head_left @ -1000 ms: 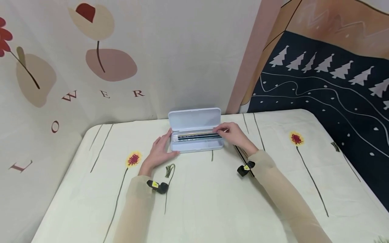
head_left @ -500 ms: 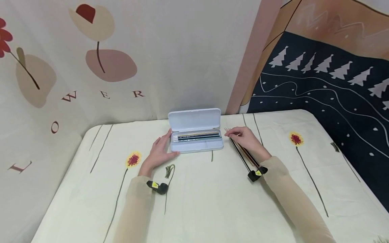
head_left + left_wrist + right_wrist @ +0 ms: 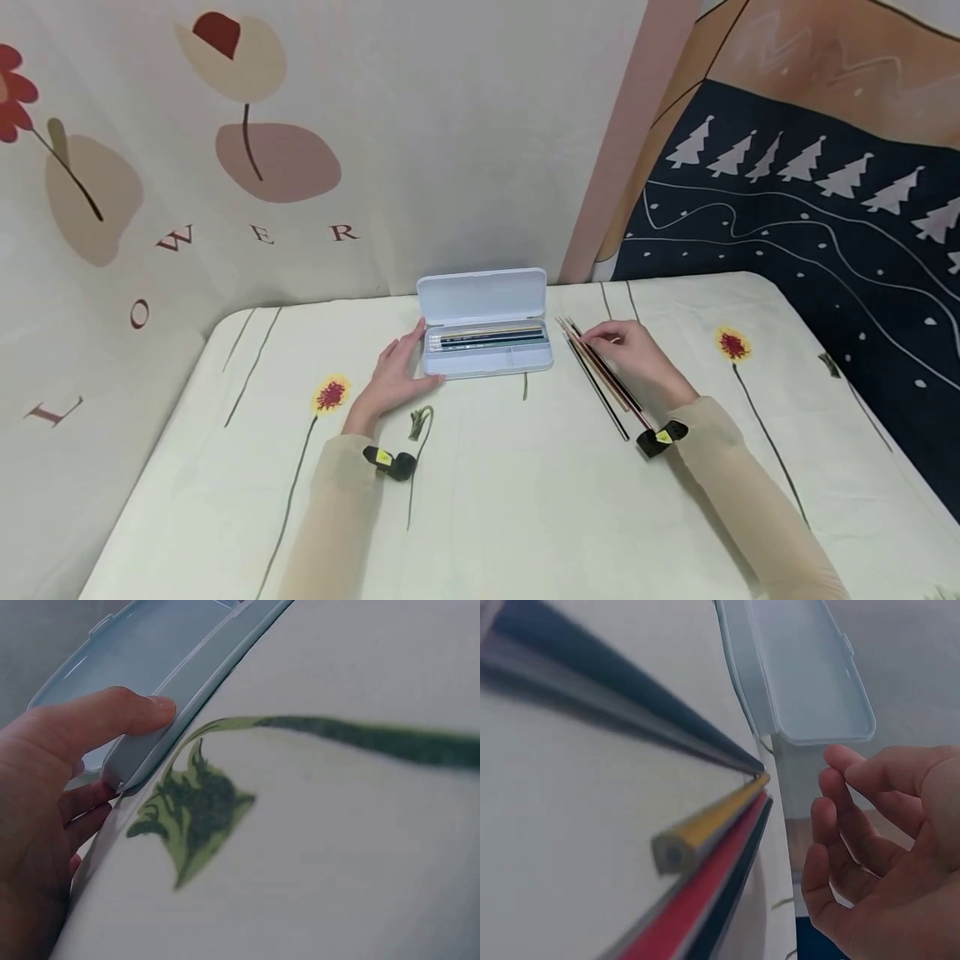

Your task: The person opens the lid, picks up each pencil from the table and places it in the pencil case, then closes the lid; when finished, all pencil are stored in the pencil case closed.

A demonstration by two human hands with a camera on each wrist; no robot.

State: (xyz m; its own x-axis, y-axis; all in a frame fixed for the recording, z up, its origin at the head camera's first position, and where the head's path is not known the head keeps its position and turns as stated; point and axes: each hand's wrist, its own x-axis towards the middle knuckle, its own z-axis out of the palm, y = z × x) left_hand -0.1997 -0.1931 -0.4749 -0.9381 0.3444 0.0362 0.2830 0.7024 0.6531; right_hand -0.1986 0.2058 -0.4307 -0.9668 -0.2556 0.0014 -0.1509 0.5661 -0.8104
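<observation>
A pale blue pencil case (image 3: pixel 468 362) lies with its lid up at the back of the table. Several pencils (image 3: pixel 491 339) lie lengthwise in its rear compartment. My left hand (image 3: pixel 393 379) holds the case's left end; in the left wrist view the thumb (image 3: pixel 135 711) presses its front wall. Right of the case, several loose pencils lie slanted on the cloth: a dark one (image 3: pixel 597 387), and in the right wrist view a yellow one (image 3: pixel 712 825) and a red one (image 3: pixel 690 907). Beside them my right hand (image 3: pixel 633 358) hovers, thumb and fingers loosely curled around nothing.
The table wears a white cloth (image 3: pixel 495 500) printed with flowers. Behind it hangs a pale curtain (image 3: pixel 450 150), joined at the right by a dark one with trees (image 3: pixel 787 217). Each wrist carries a small black camera (image 3: pixel 390 461).
My right hand has moved from the case's right end to the right, past the loose pencils, uncovering them. The left hand and the case stay where they were.
</observation>
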